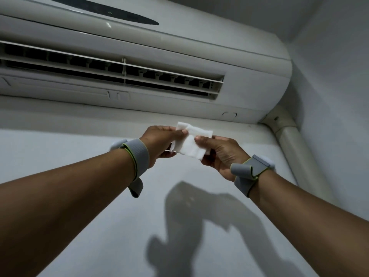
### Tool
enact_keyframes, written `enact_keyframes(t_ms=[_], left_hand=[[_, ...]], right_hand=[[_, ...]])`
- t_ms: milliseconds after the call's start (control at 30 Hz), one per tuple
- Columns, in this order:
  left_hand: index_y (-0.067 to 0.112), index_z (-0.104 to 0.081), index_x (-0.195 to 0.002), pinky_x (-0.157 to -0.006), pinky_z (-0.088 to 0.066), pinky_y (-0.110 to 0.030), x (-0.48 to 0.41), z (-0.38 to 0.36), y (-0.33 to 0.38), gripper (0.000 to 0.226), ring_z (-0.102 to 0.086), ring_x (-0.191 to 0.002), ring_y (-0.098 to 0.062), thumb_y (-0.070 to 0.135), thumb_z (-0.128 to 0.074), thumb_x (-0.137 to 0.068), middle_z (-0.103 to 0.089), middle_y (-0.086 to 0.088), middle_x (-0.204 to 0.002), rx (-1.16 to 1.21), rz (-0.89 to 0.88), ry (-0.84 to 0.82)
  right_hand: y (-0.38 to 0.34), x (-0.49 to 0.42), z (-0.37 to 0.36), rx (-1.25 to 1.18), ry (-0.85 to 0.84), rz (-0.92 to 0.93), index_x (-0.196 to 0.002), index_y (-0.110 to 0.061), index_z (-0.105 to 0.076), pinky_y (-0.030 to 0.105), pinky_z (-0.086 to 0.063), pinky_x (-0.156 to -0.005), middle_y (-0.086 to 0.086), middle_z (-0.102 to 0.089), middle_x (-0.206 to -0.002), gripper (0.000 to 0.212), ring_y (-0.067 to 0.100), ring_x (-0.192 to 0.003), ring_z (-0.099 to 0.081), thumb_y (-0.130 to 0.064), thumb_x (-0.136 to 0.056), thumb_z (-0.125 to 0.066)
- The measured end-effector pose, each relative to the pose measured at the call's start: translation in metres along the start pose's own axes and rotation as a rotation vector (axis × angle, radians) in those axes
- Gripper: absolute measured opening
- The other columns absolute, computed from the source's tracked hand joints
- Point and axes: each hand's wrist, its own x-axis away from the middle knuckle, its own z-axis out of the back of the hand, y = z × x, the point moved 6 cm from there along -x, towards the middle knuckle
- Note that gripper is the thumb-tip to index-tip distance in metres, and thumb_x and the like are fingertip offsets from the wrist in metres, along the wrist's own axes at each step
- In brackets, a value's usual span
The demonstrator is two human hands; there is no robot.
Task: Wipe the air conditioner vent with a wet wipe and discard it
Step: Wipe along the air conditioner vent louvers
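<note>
Head view: looked up at wall-mounted air conditioner (179, 56), off-white casing, dark oval panel (103, 9) on the front face. Vent (123, 73) ran along the underside, two horizontal louvres open, dark inside, small vertical fins visible behind them. Casing ended near the room corner at right. Off-white pipe cover (295, 148) dropped down from the unit's lower right corner along the wall. Wall (60, 140) plain, pale grey-white, dimly lit; shadow of arms and wipe (199, 216) cast on it below the hands.

Both arms raised in front of the wall, below the unit. Wet wipe (191, 142) white, partly unfolded with creases showing, held between both hands, clear of the vent, not touching the casing. Left hand (161, 142) pinched the wipe's upper left edge, thumb on top, fingers closed behind. Right hand (221, 154) pinched the right side, thumb pressed on the face of the wipe, fingers curled under. Each grip closed on the wipe. Grey wrist strap (137, 156) with a yellow-green edge on left wrist, loose tail hanging; similar strap (251, 172) on right wrist.
</note>
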Motion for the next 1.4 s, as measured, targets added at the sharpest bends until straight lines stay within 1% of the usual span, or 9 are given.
enact_keyframes(t_ms=[133,200,333,433,533,667,833,1133,1400], left_hand=[[0.01,-0.07,-0.104,-0.068,-0.052,-0.029,-0.013,-0.002,0.01,0.03,-0.065,-0.071,-0.016,0.027,-0.075,-0.081,-0.072,-0.008,-0.091,-0.022,-0.074,0.033],[0.01,-0.07,-0.102,-0.068,-0.051,-0.028,-0.022,-0.004,0.02,0.026,-0.062,-0.061,-0.012,0.026,-0.074,-0.082,-0.07,-0.004,-0.084,-0.026,-0.115,0.069],[0.007,-0.067,-0.106,-0.065,-0.048,-0.027,-0.037,-0.004,0.037,0.028,-0.059,-0.064,-0.014,0.028,-0.069,-0.087,-0.067,-0.006,-0.085,-0.022,-0.177,0.154],[0.009,-0.065,-0.104,-0.066,-0.047,-0.028,-0.048,0.004,0.042,0.029,-0.058,-0.067,-0.016,0.034,-0.065,-0.09,-0.066,-0.006,-0.087,-0.076,-0.224,0.208],[0.013,-0.066,-0.102,-0.074,-0.051,-0.031,-0.06,0.02,0.036,0.03,-0.063,-0.079,-0.02,0.04,-0.062,-0.09,-0.068,-0.005,-0.092,-0.242,-0.292,0.285],[0.033,-0.059,-0.103,-0.084,-0.047,-0.035,-0.066,0.038,0.023,0.028,-0.061,-0.095,-0.023,0.056,-0.055,-0.087,-0.066,0.004,-0.1,-0.775,-0.331,0.473],[0.038,-0.053,-0.119,-0.092,-0.04,-0.037,-0.071,0.054,-0.014,0.038,-0.054,-0.109,-0.021,0.057,-0.052,-0.086,-0.058,0.003,-0.121,-1.152,-0.379,0.519],[0.031,-0.038,-0.138,-0.107,-0.028,-0.035,-0.072,0.085,-0.046,0.053,-0.035,-0.133,-0.02,0.056,-0.041,-0.091,-0.038,0.003,-0.144,-1.401,-0.517,0.479],[0.04,-0.013,-0.151,-0.119,-0.001,-0.034,-0.071,0.097,-0.068,0.068,-0.001,-0.147,-0.01,0.061,-0.008,-0.087,-0.012,0.009,-0.161,-1.463,-0.554,0.477]], right_hand=[[-0.019,-0.02,0.002,0.059,0.049,0.127,-0.088,-0.005,-0.07,0.043,-0.057,-0.071,0.016,-0.069,-0.087,0.012,0.03,-0.076,-0.065,-0.002,-0.077,-0.07],[-0.034,-0.034,0.0,0.092,0.052,0.194,-0.084,-0.006,-0.07,0.039,-0.057,-0.064,0.015,-0.068,-0.082,0.011,0.029,-0.071,-0.065,0.001,-0.077,-0.064],[-0.071,-0.055,-0.005,0.304,0.096,0.351,-0.097,0.0,-0.069,0.044,-0.059,-0.063,0.028,-0.07,-0.091,0.023,0.032,-0.07,-0.064,0.001,-0.077,-0.056],[-0.109,-0.064,0.0,0.49,0.261,0.565,-0.097,-0.009,-0.068,0.048,-0.058,-0.075,0.019,-0.071,-0.094,0.02,0.035,-0.083,-0.066,-0.009,-0.08,-0.056],[-0.148,-0.055,0.001,0.658,0.419,0.912,-0.099,-0.025,-0.071,0.027,-0.051,-0.079,0.0,-0.073,-0.098,0.026,0.022,-0.096,-0.065,-0.015,-0.086,-0.05],[-0.168,-0.055,-0.013,1.011,0.419,1.269,-0.111,-0.018,-0.069,0.031,-0.046,-0.094,0.005,-0.066,-0.118,0.035,0.024,-0.112,-0.059,-0.005,-0.088,-0.047],[-0.135,-0.095,-0.012,1.33,0.297,1.099,-0.126,-0.026,-0.059,0.034,-0.046,-0.088,0.009,-0.057,-0.118,0.048,0.031,-0.108,-0.055,-0.004,-0.087,-0.044],[-0.119,-0.102,-0.005,1.488,0.566,1.15,-0.126,-0.022,-0.055,0.039,-0.038,-0.084,0.007,-0.06,-0.114,0.038,0.03,-0.102,-0.056,-0.023,-0.09,-0.042],[-0.102,-0.1,-0.058,1.181,0.56,1.111,-0.116,-0.009,-0.056,0.039,-0.036,-0.099,0.012,-0.059,-0.12,0.033,0.03,-0.113,-0.05,-0.025,-0.094,-0.037]])
